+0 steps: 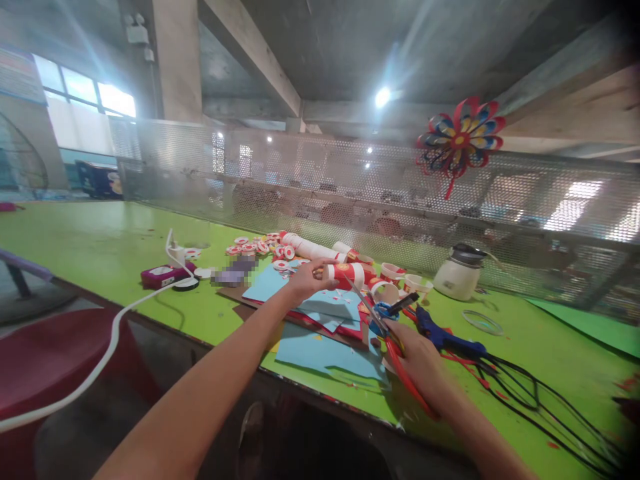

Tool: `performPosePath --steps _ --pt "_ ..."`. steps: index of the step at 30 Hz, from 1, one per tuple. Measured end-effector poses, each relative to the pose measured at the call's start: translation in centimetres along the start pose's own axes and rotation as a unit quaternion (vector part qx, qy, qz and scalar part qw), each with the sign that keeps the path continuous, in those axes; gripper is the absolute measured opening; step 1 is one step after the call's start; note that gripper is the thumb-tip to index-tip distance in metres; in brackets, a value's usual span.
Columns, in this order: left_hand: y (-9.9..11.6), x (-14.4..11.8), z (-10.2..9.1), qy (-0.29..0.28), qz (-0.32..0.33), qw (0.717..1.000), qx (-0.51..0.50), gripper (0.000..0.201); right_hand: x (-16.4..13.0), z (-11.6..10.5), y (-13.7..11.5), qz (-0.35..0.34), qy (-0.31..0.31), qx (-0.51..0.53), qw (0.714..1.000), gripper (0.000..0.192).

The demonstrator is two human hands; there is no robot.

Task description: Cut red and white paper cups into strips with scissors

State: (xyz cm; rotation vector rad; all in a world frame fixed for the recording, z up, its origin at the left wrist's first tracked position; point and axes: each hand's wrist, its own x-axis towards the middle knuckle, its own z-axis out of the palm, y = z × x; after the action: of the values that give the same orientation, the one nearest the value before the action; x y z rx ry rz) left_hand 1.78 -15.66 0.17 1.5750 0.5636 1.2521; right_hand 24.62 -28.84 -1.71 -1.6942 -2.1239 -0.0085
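My left hand [306, 280] is stretched out over the green table [100, 247] and grips a red and white paper cup [350, 273] lying on its side. My right hand [420, 363] holds red-handled scissors [387, 337], blades pointing up and left toward the cup. Blue paper sheets [320, 350] and red paper lie under both hands. More red and white cups [395, 273] stand just behind.
A blue glue gun [443, 337] with black cables [530, 393] lies right of my right hand. A white pot [459, 273], small red-white discs [255, 247], a white paper roll [310, 248], a pink device [163, 275] with white cable, and a perforated metal fence with a pinwheel [460, 140] stand behind.
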Motion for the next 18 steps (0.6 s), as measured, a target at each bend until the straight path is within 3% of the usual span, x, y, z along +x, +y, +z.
performPosePath --steps 7,11,18 --pt "-0.1 0.2 -0.4 0.038 0.021 0.998 -0.034 0.063 -0.1 -0.2 -0.6 0.009 0.001 -0.003 1.000 0.047" --pt "-0.4 0.2 -0.6 0.012 0.021 0.999 -0.047 0.063 -0.4 -0.4 -0.9 0.015 -0.002 -0.007 1.000 0.051" --pt "-0.6 0.2 -0.3 0.023 0.023 0.999 0.013 0.060 -0.4 -0.8 -1.2 0.028 -0.012 -0.014 0.999 0.052"
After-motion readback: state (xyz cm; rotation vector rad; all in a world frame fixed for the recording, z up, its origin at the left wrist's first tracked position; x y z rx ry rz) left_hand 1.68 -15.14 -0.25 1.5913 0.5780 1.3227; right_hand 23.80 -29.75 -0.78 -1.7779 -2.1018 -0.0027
